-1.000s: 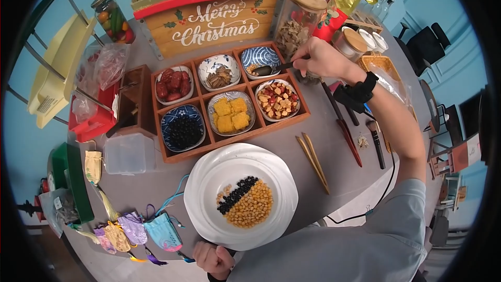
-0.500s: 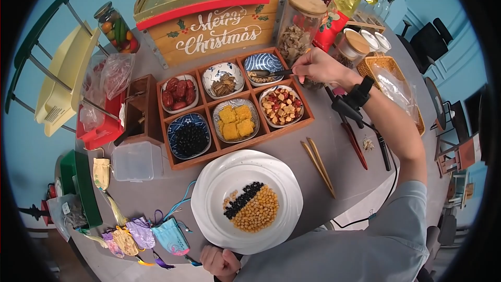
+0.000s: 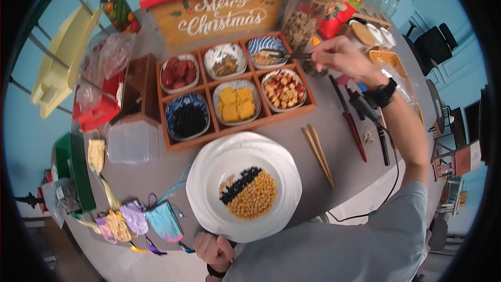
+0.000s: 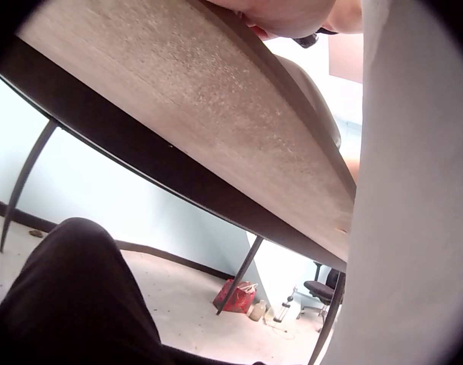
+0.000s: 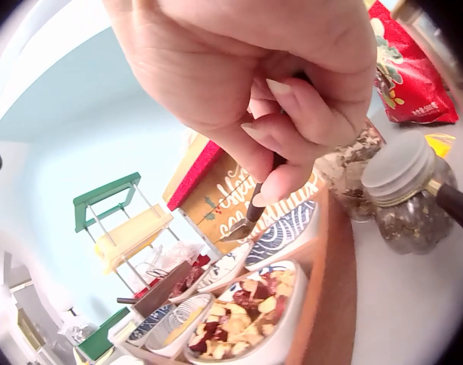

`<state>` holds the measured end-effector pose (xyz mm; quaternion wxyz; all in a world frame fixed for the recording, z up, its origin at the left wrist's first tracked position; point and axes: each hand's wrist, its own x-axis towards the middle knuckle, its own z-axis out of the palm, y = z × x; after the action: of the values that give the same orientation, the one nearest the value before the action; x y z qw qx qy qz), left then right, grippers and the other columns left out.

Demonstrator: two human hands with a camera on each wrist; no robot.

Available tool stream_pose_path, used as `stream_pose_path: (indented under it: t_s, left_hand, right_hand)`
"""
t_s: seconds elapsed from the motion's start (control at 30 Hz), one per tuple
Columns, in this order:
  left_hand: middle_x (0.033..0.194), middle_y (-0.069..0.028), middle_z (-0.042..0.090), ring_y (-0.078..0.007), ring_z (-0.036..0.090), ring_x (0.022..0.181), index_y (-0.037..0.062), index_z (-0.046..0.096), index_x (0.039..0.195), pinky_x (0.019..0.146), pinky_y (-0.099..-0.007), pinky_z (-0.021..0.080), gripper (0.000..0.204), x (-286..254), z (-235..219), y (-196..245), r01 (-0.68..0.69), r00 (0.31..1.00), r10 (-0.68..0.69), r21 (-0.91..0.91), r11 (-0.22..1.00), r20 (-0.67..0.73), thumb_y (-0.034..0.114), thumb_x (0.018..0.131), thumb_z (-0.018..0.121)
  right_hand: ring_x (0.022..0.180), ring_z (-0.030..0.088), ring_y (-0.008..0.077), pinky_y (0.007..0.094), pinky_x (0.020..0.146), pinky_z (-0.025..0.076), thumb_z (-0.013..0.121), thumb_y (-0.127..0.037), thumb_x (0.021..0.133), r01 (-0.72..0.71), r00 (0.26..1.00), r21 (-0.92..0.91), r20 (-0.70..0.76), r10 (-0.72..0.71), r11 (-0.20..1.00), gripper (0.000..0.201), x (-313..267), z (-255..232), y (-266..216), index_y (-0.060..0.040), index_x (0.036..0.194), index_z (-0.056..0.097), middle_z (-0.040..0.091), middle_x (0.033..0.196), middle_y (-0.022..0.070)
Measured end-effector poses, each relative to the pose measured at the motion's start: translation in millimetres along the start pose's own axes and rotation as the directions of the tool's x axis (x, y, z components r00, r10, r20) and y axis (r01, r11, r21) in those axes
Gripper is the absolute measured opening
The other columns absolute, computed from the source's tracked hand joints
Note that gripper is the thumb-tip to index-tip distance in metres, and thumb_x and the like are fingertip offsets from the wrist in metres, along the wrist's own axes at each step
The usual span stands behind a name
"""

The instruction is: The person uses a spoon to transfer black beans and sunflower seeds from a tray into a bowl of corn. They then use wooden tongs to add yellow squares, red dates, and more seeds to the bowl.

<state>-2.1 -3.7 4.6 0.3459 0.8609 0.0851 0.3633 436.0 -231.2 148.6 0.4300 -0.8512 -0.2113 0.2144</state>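
My right hand (image 3: 344, 60) pinches the dark handle of a small spoon (image 3: 301, 56). The spoon's head is over the blue wave-patterned bowl (image 3: 257, 45), which holds some pale yellow beans or grains (image 3: 265, 59). In the right wrist view, thumb and fingers close round the spoon handle, its metal head (image 5: 239, 230) pointing down and left. My left hand (image 3: 213, 249) rests at the table's front edge beside the white plate (image 3: 201, 198), fingers loosely curled. On the plate lie yellow corn-like kernels (image 3: 255, 198), a band of black beans (image 3: 239, 185) and a few pale grains (image 3: 225, 183).
A wooden compartment tray (image 3: 308, 108) carries bowls of red dates (image 3: 179, 73), brown seeds, black beans, yellow cubes (image 3: 235, 104) and chopped nuts (image 3: 284, 89). Wooden tweezers (image 3: 318, 156) lie right of the plate. Glass jars (image 3: 305, 10) stand behind my right hand; small pouches (image 3: 164, 222) lie front left.
My right hand has shifted right relative to the blue wave-patterned bowl, drawing the spoon's head along with it. The left hand stays by the plate. The head view tilts a little.
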Motion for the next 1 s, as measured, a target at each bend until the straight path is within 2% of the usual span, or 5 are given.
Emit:
stream_pose_path:
  t_s: [0.2, 0.33, 0.67, 0.83, 1.0]
  left_hand:
    - [0.054, -0.0057, 0.039, -0.0243, 0.037, 0.046, 0.0064, 0.036, 0.057, 0.048, -0.0359, 0.026, 0.041, 4, -1, 0, -0.006, 1.0, 0.007, -0.035, 0.999, 0.022, 0.006, 0.089, 0.061]
    - [0.054, -0.0044, 0.037, -0.0219, 0.033, 0.046, 0.0066, 0.034, 0.057, 0.047, -0.0341, 0.024, 0.041, 2, 2, -2, -0.007, 1.0, 0.006, -0.056, 0.998, -0.017, 0.003, 0.086, 0.062]
    - [0.055, -0.0043, 0.036, -0.0216, 0.032, 0.046, 0.0066, 0.031, 0.057, 0.047, -0.0333, 0.023, 0.041, 1, 1, -3, -0.014, 1.0, 0.014, -0.063, 0.998, -0.013, 0.0, 0.083, 0.062]
    - [0.055, -0.0045, 0.038, -0.0215, 0.033, 0.046, 0.0066, 0.032, 0.057, 0.047, -0.0332, 0.024, 0.041, 1, 0, -3, -0.011, 1.0, 0.011, -0.06, 0.998, -0.007, 0.001, 0.084, 0.062]
    - [0.055, -0.0045, 0.038, -0.0214, 0.033, 0.046, 0.0066, 0.032, 0.057, 0.047, -0.0329, 0.024, 0.041, 1, 1, -4, -0.018, 1.0, 0.017, -0.059, 0.998, -0.013, 0.001, 0.084, 0.062]
  right_hand:
    - [0.06, 0.052, 0.0012, 0.0191, 0.052, 0.036, 0.066, -0.013, 0.097, -0.027, 0.99, -0.09, 0.135, 0.039, 0.996, 0.02, -50, 23, -28, 0.001, 0.109, 0.073, 0.068, 0.074, -0.0004]
    - [0.071, 0.064, 0.0079, 0.0233, 0.068, 0.05, 0.064, 0.0, 0.095, 0.024, 0.948, -0.066, 0.319, -0.002, 0.998, 0.016, -72, 54, -35, 0.0055, 0.107, 0.073, 0.07, 0.077, 0.0036]
    - [0.07, 0.06, 0.0099, 0.0259, 0.063, 0.047, 0.063, 0.006, 0.093, 0.113, 0.914, -0.196, 0.405, -0.024, 0.974, 0.016, -79, 94, -48, 0.0082, 0.106, 0.071, 0.068, 0.079, 0.0055]
    - [0.067, 0.065, 0.0216, 0.0334, 0.063, 0.049, 0.064, 0.001, 0.092, 0.306, 0.903, -0.32, 0.396, -0.166, 0.897, 0.015, -80, 105, -63, 0.0057, 0.105, 0.071, 0.068, 0.078, 0.0139]
    - [0.073, 0.065, 0.0343, 0.0412, 0.066, 0.052, 0.067, 0.002, 0.086, 0.609, 0.79, -0.46, 0.422, -0.444, 0.646, 0.018, -85, 112, -70, 0.0037, 0.104, 0.07, 0.067, 0.084, 0.0174]
